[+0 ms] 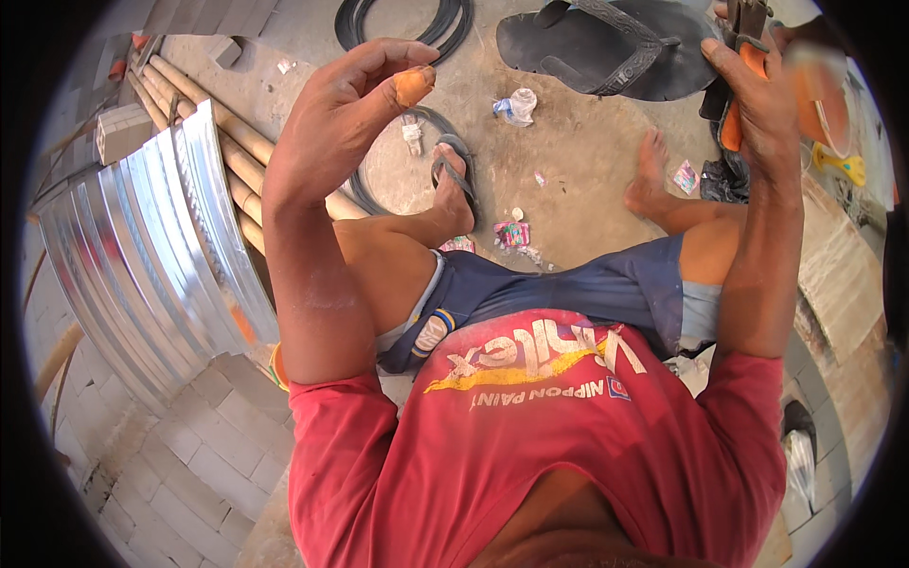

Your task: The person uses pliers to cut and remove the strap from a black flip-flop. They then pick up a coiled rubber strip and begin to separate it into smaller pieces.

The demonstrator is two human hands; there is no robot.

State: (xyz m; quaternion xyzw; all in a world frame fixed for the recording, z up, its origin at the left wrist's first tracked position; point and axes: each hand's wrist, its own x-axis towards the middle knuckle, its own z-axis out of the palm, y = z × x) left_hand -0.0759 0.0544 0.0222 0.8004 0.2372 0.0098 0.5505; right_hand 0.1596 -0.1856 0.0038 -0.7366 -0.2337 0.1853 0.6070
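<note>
My left hand (350, 114) is raised at upper centre with fingers curled and an orange patch (412, 87) at the thumb tip; whether it grips anything I cannot make out. My right hand (757, 104) grips a black flip-flop (597, 52), held sideways, together with a dark tool with orange padding or handle (731, 133), partly hidden by my fingers. My left foot (450, 194) wears a flip-flop; my right foot (649, 180) is bare on the concrete floor (568, 218).
Bamboo poles (241, 166) and shiny metal strips (142, 251) lie at left beside grey blocks (213, 426). Black hose coils (350, 24) and litter (511, 109) lie on the floor. An orange bucket (814, 95), yellow object (843, 166) and black plastic (720, 180) are at right.
</note>
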